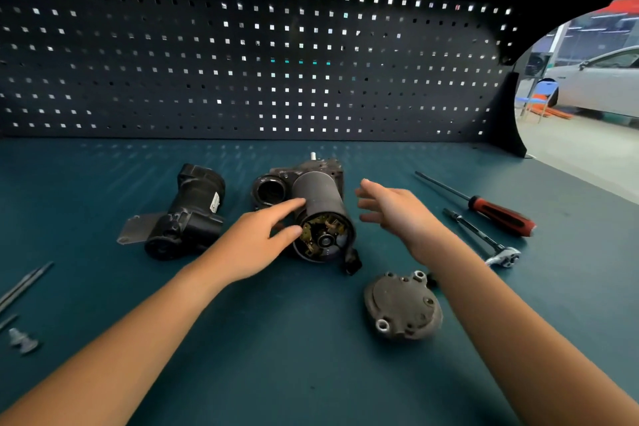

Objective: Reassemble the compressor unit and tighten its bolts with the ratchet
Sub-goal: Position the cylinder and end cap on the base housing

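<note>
**Two hands at an open compressor on a workbench**

The compressor (321, 214) lies mid-bench (276, 356), its open end facing the viewer with the shaft and brass parts showing. The left hand (256, 239), fingers loosely spread, touches the cylinder's left side with forefinger and thumb. The right hand (397, 214) hovers just right of it, fingers apart, holding nothing.

Taking the compressor as the clock's centre:
- a grey cover (403, 308) lies flat at 5 o'clock
- the ratchet (477, 233) is at 4 o'clock
- a red-handled screwdriver (498, 214) is at 3 o'clock, beyond the ratchet
- a black housing (190, 214) is at 9 o'clock
- a bolt (22, 341) and thin rods (26, 282) are at 8 o'clock, near the left edge

A pegboard (242, 55) stands behind.
</note>
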### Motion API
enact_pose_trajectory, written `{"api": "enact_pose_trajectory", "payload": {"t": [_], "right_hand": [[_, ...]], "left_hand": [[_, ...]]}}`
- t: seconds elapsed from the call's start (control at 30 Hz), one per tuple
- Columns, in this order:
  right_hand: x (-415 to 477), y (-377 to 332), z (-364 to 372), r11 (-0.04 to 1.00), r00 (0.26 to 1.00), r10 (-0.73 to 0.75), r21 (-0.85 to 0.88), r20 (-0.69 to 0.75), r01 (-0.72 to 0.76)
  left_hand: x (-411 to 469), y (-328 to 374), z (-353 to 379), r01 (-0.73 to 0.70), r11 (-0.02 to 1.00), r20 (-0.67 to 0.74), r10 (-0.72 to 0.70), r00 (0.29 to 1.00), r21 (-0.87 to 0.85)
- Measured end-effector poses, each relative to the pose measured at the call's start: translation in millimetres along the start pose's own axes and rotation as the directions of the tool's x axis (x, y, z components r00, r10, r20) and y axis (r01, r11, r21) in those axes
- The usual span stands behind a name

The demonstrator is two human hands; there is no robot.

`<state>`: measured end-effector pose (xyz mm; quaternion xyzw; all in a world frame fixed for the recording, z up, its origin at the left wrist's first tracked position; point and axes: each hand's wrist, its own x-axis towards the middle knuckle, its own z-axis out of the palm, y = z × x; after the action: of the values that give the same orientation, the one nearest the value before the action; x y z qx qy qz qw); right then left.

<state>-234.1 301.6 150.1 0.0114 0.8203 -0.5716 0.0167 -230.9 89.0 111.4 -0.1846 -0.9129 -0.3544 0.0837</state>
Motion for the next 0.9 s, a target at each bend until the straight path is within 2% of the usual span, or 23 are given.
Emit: {"api": "enact_pose_trajectory", "payload": {"t": [0.07, 0.1, 0.2, 0.27, 0.37, 0.43, 0.53, 0.63, 0.73, 0.83, 0.9], "right_hand": [[-14, 9, -23, 0.984, 0.991, -0.114, -0.129, 0.071, 0.123], [-24, 13, -35, 0.97, 0.979, -0.139, -0.177, 0.152, 0.165], [-51, 29, -66, 0.936, 0.894, -0.009, -0.31, 0.449, 0.165], [-61, 33, -73, 0.866, 0.84, 0.08, -0.455, 0.536, 0.207], [-61, 35, -68, 0.695, 0.848, 0.127, -0.656, 0.515, 0.295], [-60, 35, -61, 0.598, 0.877, 0.096, -0.731, 0.471, 0.328], [-61, 33, -54, 0.561, 0.905, -0.007, -0.747, 0.426, 0.356], [-61, 33, -53, 0.596, 0.904, -0.11, -0.7, 0.414, 0.393], [-60, 30, -53, 0.751, 0.903, -0.18, -0.538, 0.39, 0.382], [-61, 29, -41, 0.893, 0.898, -0.211, -0.298, 0.387, 0.338], [-64, 29, -27, 0.938, 0.892, -0.207, -0.179, 0.402, 0.298]], "left_hand": [[-4, -2, -3, -0.005, 1.0, 0.005, 0.005, 1.0, 0.014], [-4, -3, -3, -0.006, 1.0, -0.002, 0.006, 1.0, 0.015], [-5, 1, 2, -0.007, 1.0, -0.034, 0.008, 0.999, 0.02], [-4, 5, 10, -0.008, 0.998, -0.057, 0.011, 0.998, 0.058], [-1, 11, 19, 0.013, 0.997, -0.176, 0.002, 0.984, 0.082], [0, 12, 21, 0.032, 0.998, -0.24, -0.02, 0.971, 0.048], [0, 14, 21, 0.062, 0.998, -0.249, -0.06, 0.967, -0.001], [-6, 16, 18, 0.027, 1.0, -0.258, -0.022, 0.966, 0.015], [-23, 22, 6, -0.098, 0.995, -0.25, 0.095, 0.964, 0.002], [-44, 40, -1, -0.22, 0.973, -0.006, 0.22, 0.975, -0.062], [-51, 51, 5, -0.286, 0.957, 0.054, 0.289, 0.956, -0.055]]}}
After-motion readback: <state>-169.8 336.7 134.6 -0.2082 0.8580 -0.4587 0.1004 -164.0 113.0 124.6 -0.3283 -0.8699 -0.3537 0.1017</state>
